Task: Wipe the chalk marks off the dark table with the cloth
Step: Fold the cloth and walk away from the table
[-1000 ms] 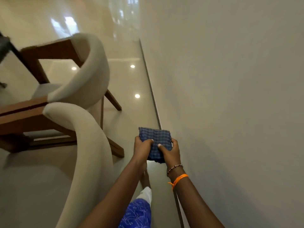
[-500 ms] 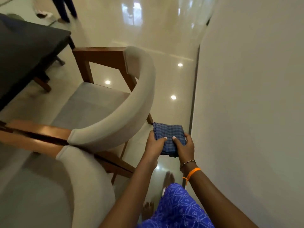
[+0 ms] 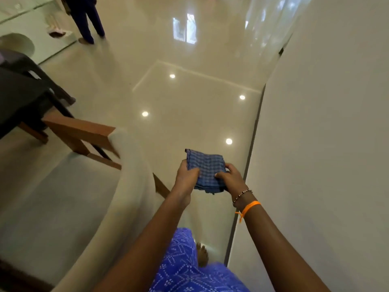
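Comparing views: the head camera now faces further along the polished floor [image 3: 189,102] than half a second ago; the dark table [image 3: 19,102] sits at the left edge of the view, and a second person's legs [image 3: 88,20] show at the top left.
Change in the grip: both hands keep hold of the cloth as before; it stays folded, held out in front of the body.
Meaning for the task: judged as the approach stage. The cloth is in hand and ready, but it is not yet over the table, and no wiping has begun.
Left hand [image 3: 186,179]: thumb pinches the left edge of the cloth against the fingers beneath.
Right hand [image 3: 232,180]: thumb and curled fingers pinch the right edge of the cloth.
Cloth [image 3: 207,168]: one blue checked cloth, folded to a rough square, held in the air above the floor, well apart from the table, with the wall [image 3: 326,144] near on its right.
Dark table: one, only its near corner is visible; the top is in shadow.
Chalk marks: none can be made out on the visible part of the table; count cannot be given.
Chair [image 3: 126,186]: one pale upholstered chair with a wooden frame, standing between the person and the table's corner.
Wrist items: one orange band [image 3: 249,207] and one beaded bracelet [image 3: 242,194], both on the right wrist.
Ceiling light reflections on the floor: four bright spots.
Next requirement: judged as passing round the chair to reach the table edge.
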